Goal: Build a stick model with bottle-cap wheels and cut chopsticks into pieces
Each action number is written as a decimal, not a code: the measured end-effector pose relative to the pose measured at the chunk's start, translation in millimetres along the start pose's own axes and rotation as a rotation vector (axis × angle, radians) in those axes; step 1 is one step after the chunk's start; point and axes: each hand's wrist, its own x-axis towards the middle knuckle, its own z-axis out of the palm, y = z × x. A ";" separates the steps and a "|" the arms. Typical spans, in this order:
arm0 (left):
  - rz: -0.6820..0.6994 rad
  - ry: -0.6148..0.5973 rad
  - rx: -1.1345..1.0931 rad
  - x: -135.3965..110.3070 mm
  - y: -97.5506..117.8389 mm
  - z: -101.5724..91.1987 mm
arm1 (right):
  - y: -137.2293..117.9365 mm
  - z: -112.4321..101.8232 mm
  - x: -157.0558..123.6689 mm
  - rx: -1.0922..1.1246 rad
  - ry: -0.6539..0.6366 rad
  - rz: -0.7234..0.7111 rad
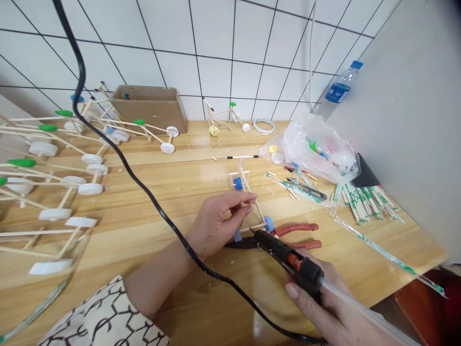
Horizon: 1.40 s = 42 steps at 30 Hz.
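Observation:
My left hand point(219, 221) pinches a light wooden stick frame point(257, 207) between thumb and fingers. The frame carries blue bottle caps as wheels, one blue cap point(238, 183) at its far end and a paler blue cap point(268, 223) near the front. My right hand point(324, 293) is wrapped around a black hot glue gun point(288, 259), with a clear glue stick point(360, 307) coming out of its back. The gun's nozzle points at the near end of the frame, close to the wood; contact cannot be made out. Red-handled pliers point(298, 229) lie beneath the frame.
Several finished stick tricycles point(90, 158) crowd the left side. A cardboard box point(151, 108), tape roll point(264, 126) and plastic bag of caps point(309, 146) line the back. A utility knife point(309, 190) and wrapped chopsticks point(363, 202) lie right. A black cord point(144, 187) crosses in front.

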 end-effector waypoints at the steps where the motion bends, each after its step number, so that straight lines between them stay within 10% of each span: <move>1: 0.004 0.001 0.003 0.0 0.0 0.1 | -1.3 -1.1 -1.7 -0.016 0.017 0.010; 42: 0.057 0.003 -0.005 -0.6 -2.7 0.8 | 19.2 13.6 -20.7 -0.285 -0.004 -0.084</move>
